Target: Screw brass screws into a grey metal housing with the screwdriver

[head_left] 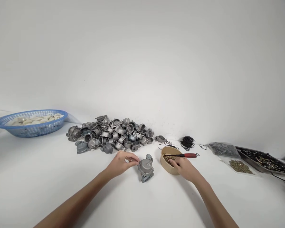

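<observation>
the grey metal housing (pixel 146 166) sits on the white tabletop (pixel 123 202) between my two hands, directly right of my left hand (pixel 120 163), which is much the nearer one. its longer axis runs roughly away from me, with the round cap (pixel 148 156) at the far end and the flange (pixel 147 178) towards me. my left thumb and forefinger come close together at its left edge, with a tiny brassy speck at their tips; i cannot tell whether they grip that speck or just steady the edge.

my right hand (pixel 186 169) is beyond a gap on the other side, fingers dipped into the tan bowl (pixel 166 166) among small brass pieces (pixel 167 158). its fingertips are hidden, so i cannot tell if they pinch anything. from there the housing lies to the left, past the bowl's wall. the red-handled screwdriver (pixel 190 155) rests across the bowl, its handle pointing right, just beyond my right hand.
</observation>
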`<state>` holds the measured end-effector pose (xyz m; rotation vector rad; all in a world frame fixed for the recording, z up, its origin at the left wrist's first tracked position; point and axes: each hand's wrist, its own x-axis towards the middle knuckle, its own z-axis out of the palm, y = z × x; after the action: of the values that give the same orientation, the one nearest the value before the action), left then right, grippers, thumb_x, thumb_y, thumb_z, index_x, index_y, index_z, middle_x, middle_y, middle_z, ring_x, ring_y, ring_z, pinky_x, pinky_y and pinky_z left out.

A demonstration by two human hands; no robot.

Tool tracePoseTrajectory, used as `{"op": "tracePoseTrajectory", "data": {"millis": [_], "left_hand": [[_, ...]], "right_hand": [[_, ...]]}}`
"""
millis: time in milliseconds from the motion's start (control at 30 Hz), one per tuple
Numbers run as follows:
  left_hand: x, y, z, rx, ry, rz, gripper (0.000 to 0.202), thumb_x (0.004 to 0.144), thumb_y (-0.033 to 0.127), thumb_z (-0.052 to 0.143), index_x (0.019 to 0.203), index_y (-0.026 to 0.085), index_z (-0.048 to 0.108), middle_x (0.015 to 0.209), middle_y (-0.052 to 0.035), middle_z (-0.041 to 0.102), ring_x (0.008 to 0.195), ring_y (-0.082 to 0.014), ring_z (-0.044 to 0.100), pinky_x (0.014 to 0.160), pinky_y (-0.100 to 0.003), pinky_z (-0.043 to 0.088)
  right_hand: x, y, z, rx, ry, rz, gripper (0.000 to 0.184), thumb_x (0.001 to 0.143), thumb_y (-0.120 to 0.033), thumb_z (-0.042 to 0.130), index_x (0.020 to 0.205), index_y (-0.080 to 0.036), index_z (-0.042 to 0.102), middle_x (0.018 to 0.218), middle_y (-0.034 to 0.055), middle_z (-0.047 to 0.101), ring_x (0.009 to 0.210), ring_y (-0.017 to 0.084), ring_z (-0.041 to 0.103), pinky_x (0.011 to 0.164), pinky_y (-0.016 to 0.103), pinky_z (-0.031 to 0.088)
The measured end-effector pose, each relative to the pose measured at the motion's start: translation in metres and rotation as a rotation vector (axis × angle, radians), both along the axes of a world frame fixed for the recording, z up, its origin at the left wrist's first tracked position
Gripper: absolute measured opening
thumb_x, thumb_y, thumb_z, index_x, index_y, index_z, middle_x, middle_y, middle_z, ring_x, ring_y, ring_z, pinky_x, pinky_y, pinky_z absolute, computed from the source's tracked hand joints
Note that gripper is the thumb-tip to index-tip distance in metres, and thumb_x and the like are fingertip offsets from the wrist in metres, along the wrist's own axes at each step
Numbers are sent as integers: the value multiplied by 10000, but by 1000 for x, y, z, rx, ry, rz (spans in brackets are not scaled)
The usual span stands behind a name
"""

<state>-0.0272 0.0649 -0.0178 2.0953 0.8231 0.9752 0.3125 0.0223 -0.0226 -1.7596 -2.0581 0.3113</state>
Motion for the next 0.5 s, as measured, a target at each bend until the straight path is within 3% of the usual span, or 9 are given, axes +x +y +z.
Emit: {"op": "tracePoseTrajectory", "data": {"millis": [100,233,400,500], "left_hand": [[2,-2,0,16,33,-7,88,851,234,723,893,223,800,868,0,778,778,-152,712,717,-209,540],[3,-3,0,54,62,2,93,865,219,706,901,226,791,878,12,777,761,-137,708,704,-197,530],[3,-2,-2,76,74,4,92,879,249,697,905,229,784,875,17,775,770,-139,707,732,-204,539],[2,-2,-3,68,77,16,102,883,283,698,913,233,781,878,18,773,768,-143,706,770,-223,551]], "right_hand": [[1,-1,2,-24,22,6,544,1000,-473,357,527,-205,364,526,-17,353,486,130,282,485,289,182],[-2,-5,7,-14,60,37,525,998,-498,372,563,-204,380,580,-13,367,541,138,322,504,280,199],[2,-7,9,-52,112,78,560,991,-505,389,522,-211,302,567,-36,227,524,123,187,496,287,132],[6,-6,8,-70,94,66,561,985,-510,405,537,-208,253,569,-36,230,530,124,199,506,291,134]]}}
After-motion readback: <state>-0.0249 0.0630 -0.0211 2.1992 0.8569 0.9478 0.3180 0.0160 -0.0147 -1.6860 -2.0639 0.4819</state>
